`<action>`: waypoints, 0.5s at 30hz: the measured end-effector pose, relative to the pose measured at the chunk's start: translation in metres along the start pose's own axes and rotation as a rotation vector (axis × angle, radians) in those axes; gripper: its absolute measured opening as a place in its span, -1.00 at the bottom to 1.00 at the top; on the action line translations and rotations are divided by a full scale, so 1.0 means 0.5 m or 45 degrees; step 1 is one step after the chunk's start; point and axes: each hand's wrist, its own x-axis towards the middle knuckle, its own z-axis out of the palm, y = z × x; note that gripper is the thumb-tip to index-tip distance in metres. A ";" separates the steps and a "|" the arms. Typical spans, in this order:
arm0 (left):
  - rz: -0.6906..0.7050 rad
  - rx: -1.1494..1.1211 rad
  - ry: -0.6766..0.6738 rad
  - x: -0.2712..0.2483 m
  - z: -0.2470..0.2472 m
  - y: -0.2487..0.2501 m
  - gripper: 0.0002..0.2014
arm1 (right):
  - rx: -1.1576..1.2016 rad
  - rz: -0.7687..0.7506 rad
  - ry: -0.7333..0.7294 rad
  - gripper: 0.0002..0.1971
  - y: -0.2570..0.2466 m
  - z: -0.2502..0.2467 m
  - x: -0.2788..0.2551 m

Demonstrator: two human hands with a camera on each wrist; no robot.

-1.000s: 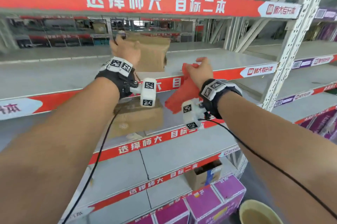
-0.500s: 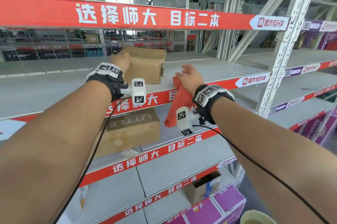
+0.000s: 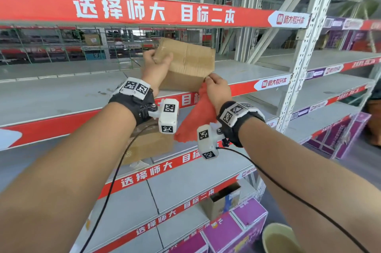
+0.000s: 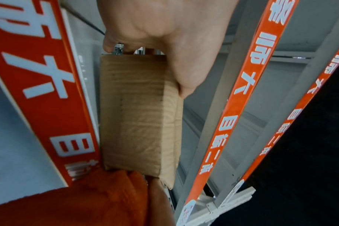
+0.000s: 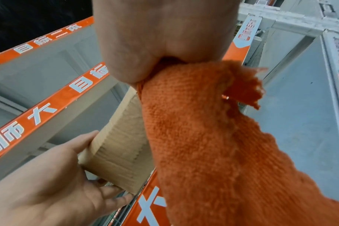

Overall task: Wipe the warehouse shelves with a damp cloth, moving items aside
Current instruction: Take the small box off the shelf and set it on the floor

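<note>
A brown cardboard box (image 3: pixel 189 63) sits tilted at the front edge of the grey shelf (image 3: pixel 61 92). My left hand (image 3: pixel 159 60) grips its left end, thumb on the near face and fingers behind. The left wrist view shows the same hold (image 4: pixel 151 64) on the box (image 4: pixel 135 114). My right hand (image 3: pixel 214 84) clutches an orange-red cloth (image 3: pixel 193 114) that hangs below it, and its fingertips touch the box's lower right corner. In the right wrist view the cloth (image 5: pixel 203 137) bunches out of the right hand (image 5: pixel 164 61), beside the box (image 5: pixel 122 145).
A second cardboard box (image 3: pixel 148 145) stands on the shelf below. Lower down are an open carton (image 3: pixel 224 201), purple boxes (image 3: pixel 237 230) and a yellowish bucket (image 3: pixel 280 238). A white perforated upright (image 3: pixel 305 46) bounds the bay on the right. Black cables trail from both wrists.
My left hand has closed round the box's left end and tipped it up. My right hand, still holding the cloth, has moved up and left to the box's lower right corner.
</note>
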 end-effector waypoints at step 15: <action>0.134 -0.092 -0.427 -0.236 0.292 -0.024 -0.32 | -0.132 0.374 0.262 -0.80 0.150 -0.335 -0.128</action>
